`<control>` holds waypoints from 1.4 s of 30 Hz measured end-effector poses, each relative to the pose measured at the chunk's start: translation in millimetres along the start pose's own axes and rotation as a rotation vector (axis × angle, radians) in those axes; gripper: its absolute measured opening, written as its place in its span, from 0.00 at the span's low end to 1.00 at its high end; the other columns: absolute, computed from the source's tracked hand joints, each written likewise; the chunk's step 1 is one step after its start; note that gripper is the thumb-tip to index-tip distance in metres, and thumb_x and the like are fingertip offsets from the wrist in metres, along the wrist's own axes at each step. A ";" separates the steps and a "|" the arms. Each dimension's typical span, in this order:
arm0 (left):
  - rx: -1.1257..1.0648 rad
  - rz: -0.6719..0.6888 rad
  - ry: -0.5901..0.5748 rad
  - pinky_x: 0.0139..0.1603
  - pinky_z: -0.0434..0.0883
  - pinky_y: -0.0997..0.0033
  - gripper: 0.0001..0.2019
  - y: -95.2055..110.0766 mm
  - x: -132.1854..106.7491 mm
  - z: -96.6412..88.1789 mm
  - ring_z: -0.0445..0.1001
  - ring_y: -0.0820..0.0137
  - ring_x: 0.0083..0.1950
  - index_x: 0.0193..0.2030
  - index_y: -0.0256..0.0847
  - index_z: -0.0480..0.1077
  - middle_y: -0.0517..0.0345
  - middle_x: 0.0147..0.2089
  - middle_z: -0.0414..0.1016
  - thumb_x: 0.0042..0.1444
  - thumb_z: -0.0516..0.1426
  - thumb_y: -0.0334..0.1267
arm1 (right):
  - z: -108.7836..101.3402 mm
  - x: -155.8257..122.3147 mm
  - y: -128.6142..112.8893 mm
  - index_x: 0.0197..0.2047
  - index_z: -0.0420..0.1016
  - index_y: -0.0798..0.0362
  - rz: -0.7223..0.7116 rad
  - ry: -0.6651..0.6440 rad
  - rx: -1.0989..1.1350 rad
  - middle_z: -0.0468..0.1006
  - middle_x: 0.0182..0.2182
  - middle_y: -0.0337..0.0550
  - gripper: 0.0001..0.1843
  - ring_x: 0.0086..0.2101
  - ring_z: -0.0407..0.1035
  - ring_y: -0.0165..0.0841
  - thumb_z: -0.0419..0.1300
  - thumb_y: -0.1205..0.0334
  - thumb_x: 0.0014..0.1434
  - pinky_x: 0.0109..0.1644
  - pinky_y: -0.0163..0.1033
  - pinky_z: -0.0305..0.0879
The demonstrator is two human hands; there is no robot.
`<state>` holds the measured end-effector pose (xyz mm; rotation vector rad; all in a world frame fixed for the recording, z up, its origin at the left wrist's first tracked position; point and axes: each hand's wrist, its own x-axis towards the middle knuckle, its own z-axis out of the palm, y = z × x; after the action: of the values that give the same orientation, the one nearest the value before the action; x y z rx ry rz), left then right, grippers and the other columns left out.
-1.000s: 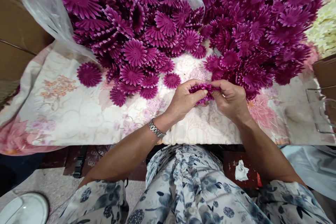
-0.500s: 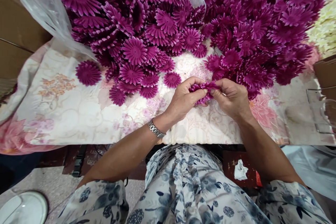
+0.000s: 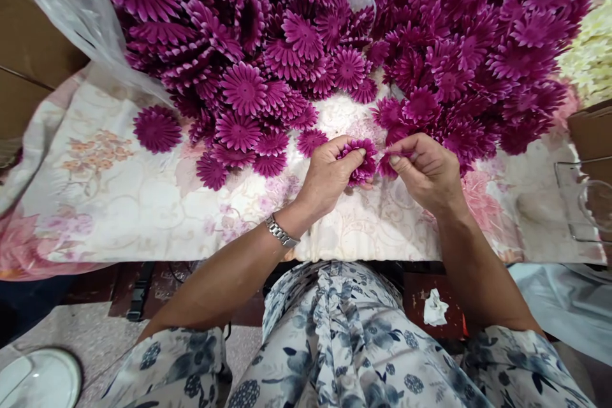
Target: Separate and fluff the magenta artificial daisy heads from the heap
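A purple flower stack [image 3: 359,164] is clasped between the thumb and curled fingers of the left hand [image 3: 327,177], just above the floral cloth [image 3: 143,204]. A purple petal layer [image 3: 387,166] is pinched by the right hand [image 3: 428,172], just beside the stack. A flower heap [image 3: 296,44] is piled behind them, partly inside a clear plastic bag [image 3: 71,6]

The flower heads [image 3: 248,86] heaped on the tablecloth [image 3: 143,217] were deep magenta. The tablecloth was cream, printed with pink and orange blooms. Past its right end lay pale cream flowers [image 3: 588,51]; below it, clothing [image 3: 335,344] white with grey-blue blossoms.
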<state>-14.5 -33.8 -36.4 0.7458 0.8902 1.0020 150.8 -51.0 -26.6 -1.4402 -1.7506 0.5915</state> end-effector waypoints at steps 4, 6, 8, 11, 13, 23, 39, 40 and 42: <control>-0.002 -0.010 -0.016 0.21 0.73 0.76 0.03 2.1 -1.7 0.0 0.68 0.79 0.20 0.30 0.39 0.68 0.66 0.22 0.68 0.49 0.59 0.33 | 1.1 -0.9 1.9 0.34 0.74 0.53 0.038 0.021 0.015 0.69 0.19 0.32 0.06 0.18 0.59 0.23 0.60 0.60 0.56 0.21 0.30 0.56; -0.006 -0.009 -0.011 0.20 0.73 0.76 0.03 3.2 -2.2 0.3 0.68 0.78 0.20 0.30 0.39 0.68 0.66 0.22 0.67 0.48 0.59 0.33 | 3.3 -1.6 3.0 0.33 0.74 0.53 0.044 0.028 0.037 0.68 0.18 0.32 0.07 0.18 0.59 0.23 0.61 0.58 0.57 0.20 0.30 0.55; -0.010 -0.005 0.002 0.19 0.72 0.76 0.03 4.3 -2.6 0.7 0.67 0.78 0.20 0.30 0.38 0.68 0.66 0.22 0.67 0.48 0.59 0.33 | 4.6 -1.8 3.8 0.32 0.73 0.53 0.054 0.021 0.075 0.69 0.18 0.32 0.08 0.17 0.59 0.23 0.60 0.57 0.58 0.20 0.30 0.56; -0.022 -0.014 0.000 0.20 0.73 0.74 0.04 6.3 -3.5 0.9 0.68 0.77 0.21 0.30 0.38 0.68 0.65 0.22 0.68 0.48 0.59 0.33 | -3.3 -0.6 5.7 0.33 0.73 0.52 0.046 0.046 0.094 0.71 0.20 0.34 0.10 0.19 0.62 0.24 0.59 0.54 0.59 0.21 0.31 0.59; -0.045 -0.038 -0.018 0.22 0.75 0.72 0.05 8.2 -4.3 0.6 0.70 0.76 0.21 0.30 0.38 0.67 0.64 0.23 0.69 0.47 0.60 0.35 | -19.2 0.8 9.7 0.35 0.74 0.52 0.025 0.153 -0.021 0.74 0.23 0.37 0.11 0.21 0.65 0.27 0.58 0.53 0.60 0.24 0.34 0.62; -0.078 -0.075 -0.092 0.24 0.76 0.71 0.09 5.8 -6.4 2.5 0.70 0.76 0.24 0.31 0.37 0.68 0.63 0.26 0.70 0.47 0.62 0.39 | -38.9 0.7 -7.6 0.36 0.76 0.51 -0.160 0.321 -0.416 0.77 0.32 0.48 0.09 0.36 0.70 0.37 0.61 0.54 0.58 0.42 0.43 0.65; -0.110 0.002 -0.135 0.22 0.76 0.73 0.15 4.6 -9.2 1.3 0.69 0.77 0.23 0.31 0.37 0.71 0.63 0.25 0.70 0.42 0.67 0.43 | -0.1 -2.9 -1.1 0.35 0.75 0.53 -0.004 -0.026 0.184 0.73 0.24 0.36 0.08 0.25 0.65 0.25 0.58 0.59 0.60 0.29 0.32 0.60; -0.108 0.013 -0.114 0.21 0.75 0.74 0.14 4.0 -8.6 1.3 0.68 0.78 0.23 0.31 0.37 0.71 0.64 0.25 0.70 0.42 0.67 0.43 | 0.7 -3.1 -2.6 0.37 0.76 0.54 -0.032 0.003 0.130 0.76 0.26 0.37 0.08 0.26 0.67 0.26 0.58 0.60 0.60 0.30 0.32 0.62; -0.097 0.026 -0.082 0.19 0.74 0.74 0.13 3.0 -7.6 1.3 0.67 0.78 0.22 0.30 0.37 0.71 0.64 0.25 0.69 0.43 0.66 0.42 | 1.8 -3.4 -5.0 0.41 0.78 0.54 -0.069 0.032 0.050 0.79 0.30 0.40 0.10 0.28 0.70 0.27 0.57 0.62 0.59 0.32 0.33 0.65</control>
<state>-16.5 -39.9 -31.2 0.7132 0.7575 1.0234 146.7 -55.3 -24.8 -1.3431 -1.7410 0.5685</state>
